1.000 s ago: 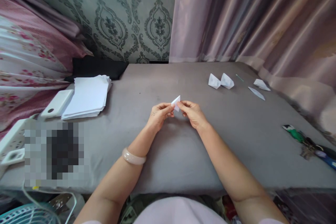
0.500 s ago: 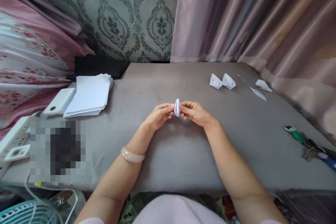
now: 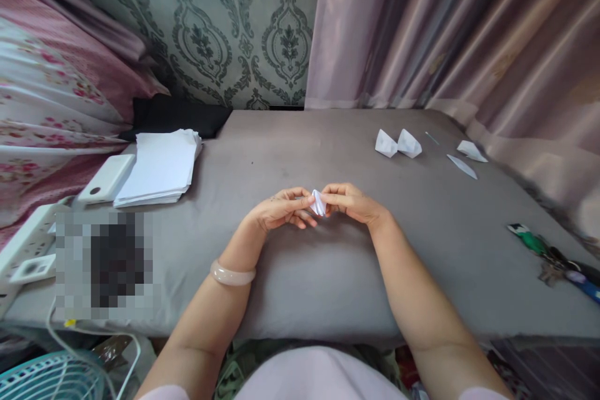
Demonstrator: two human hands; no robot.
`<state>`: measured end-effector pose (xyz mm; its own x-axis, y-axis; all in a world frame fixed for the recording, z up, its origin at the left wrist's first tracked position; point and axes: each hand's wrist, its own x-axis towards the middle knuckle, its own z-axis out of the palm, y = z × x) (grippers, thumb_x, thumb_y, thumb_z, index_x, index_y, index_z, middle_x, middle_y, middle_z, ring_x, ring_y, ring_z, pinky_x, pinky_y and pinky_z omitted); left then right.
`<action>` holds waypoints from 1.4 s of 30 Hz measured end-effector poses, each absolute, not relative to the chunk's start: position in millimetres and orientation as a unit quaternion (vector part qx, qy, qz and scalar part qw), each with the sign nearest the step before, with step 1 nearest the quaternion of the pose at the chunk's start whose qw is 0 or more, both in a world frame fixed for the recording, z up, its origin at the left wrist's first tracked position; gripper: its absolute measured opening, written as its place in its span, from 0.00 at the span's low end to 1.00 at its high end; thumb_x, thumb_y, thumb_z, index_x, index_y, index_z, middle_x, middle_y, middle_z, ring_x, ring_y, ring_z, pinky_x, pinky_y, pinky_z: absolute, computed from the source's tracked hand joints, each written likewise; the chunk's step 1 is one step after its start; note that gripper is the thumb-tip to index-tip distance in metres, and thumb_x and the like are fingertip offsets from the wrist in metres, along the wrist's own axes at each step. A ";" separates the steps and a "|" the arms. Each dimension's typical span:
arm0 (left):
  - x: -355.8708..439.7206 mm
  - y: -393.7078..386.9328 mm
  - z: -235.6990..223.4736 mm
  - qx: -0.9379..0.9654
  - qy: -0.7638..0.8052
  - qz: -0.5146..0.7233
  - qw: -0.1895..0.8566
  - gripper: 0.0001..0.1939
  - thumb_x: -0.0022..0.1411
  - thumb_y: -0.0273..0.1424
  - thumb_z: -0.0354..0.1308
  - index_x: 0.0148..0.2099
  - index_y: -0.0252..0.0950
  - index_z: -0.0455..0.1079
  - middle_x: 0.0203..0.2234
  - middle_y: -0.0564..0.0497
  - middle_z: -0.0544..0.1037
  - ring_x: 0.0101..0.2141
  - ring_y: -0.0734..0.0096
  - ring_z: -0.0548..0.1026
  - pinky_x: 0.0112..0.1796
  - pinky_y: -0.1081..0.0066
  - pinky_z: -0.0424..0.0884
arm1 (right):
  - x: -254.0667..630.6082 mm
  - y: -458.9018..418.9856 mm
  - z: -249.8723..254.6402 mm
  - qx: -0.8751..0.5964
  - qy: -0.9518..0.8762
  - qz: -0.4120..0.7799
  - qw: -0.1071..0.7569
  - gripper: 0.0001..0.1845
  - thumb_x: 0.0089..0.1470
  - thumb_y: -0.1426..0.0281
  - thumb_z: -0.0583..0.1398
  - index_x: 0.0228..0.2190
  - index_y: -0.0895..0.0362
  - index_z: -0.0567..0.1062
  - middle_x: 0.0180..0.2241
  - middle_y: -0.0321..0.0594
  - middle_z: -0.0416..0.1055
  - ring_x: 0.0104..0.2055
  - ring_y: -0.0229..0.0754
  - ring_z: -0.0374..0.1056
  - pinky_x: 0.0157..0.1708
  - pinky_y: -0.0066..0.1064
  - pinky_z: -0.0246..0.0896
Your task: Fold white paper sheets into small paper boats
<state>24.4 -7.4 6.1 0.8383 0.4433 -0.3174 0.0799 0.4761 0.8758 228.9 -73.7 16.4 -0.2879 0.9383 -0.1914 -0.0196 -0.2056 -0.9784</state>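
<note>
The folded paper piece now sits lower and more tilted than half a second ago. The left hand pinches its left side, lower fingers spread; the right hand pinches its right side, above the grey cloth-covered surface, well apart from the paper stack.

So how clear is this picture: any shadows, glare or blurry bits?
In the head view, a faint, soft shadow lies on the grey cloth-covered table below the left hand and right hand; in that same view, pale sheen streaks the satiny mauve curtain, and a pixelated patch at left hides detail.
</note>
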 end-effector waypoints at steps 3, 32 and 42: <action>30.0 -8.4 3.3 0.505 0.293 0.197 0.788 0.20 0.50 0.39 0.71 0.34 0.32 0.66 0.28 0.49 0.79 0.29 0.73 0.79 0.33 0.74 0.74 | 221.6 -71.2 14.3 -0.516 -0.494 0.565 0.413 0.17 0.48 0.55 0.66 0.26 0.57 0.75 0.27 0.36 0.74 0.29 0.35 0.69 0.36 0.29 0.65; 49.0 -2.5 -18.4 0.664 0.427 0.278 0.547 0.08 0.56 0.32 0.62 0.35 0.31 0.77 0.24 0.50 0.76 0.26 0.72 0.71 0.31 0.72 0.66 | 203.5 -56.9 -16.3 -0.669 -0.533 0.377 0.356 0.09 0.54 0.63 0.62 0.30 0.56 0.79 0.29 0.42 0.76 0.32 0.41 0.70 0.33 0.33 0.64; 36.1 8.4 -19.9 0.803 0.376 0.226 0.404 0.10 0.58 0.33 0.60 0.38 0.35 0.80 0.31 0.47 0.73 0.32 0.69 0.70 0.37 0.70 0.66 | 222.7 -59.1 -22.7 -0.663 -0.651 0.251 0.272 0.12 0.54 0.69 0.60 0.40 0.52 0.80 0.37 0.41 0.72 0.35 0.39 0.67 0.40 0.33 0.61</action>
<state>36.1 8.4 -19.9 0.6149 0.7864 0.0589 0.4207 -0.3903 0.8189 222.7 -59.1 -22.7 0.0266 0.9994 0.0213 0.7271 -0.0047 -0.6865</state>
